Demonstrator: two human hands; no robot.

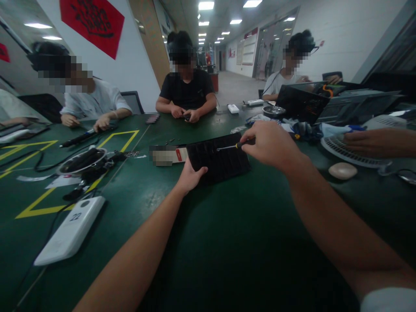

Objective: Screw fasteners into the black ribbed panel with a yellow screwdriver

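A black rectangular panel with shallow compartments point(224, 162) is tilted up above the green table point(227, 251). My left hand point(191, 175) grips its lower left edge, with the thumb over the front face. In my right hand point(271, 143) is a screwdriver point(227, 147) with a dark and yellow handle. Its metal shaft points left across the face of the panel; I cannot tell whether the tip touches it. Behind the panel's left end lies a pale box with a red mark point(177, 155), partly hidden.
A white power bank marked 22 point(73, 229) lies front left, near a round metal dish point(82, 162) and cables. Small dark pieces point(172, 141) lie beyond the panel. On the right are a white grille point(351, 149), a pale rounded object point(342, 171) and another person's hand point(380, 142). Several people sit around.
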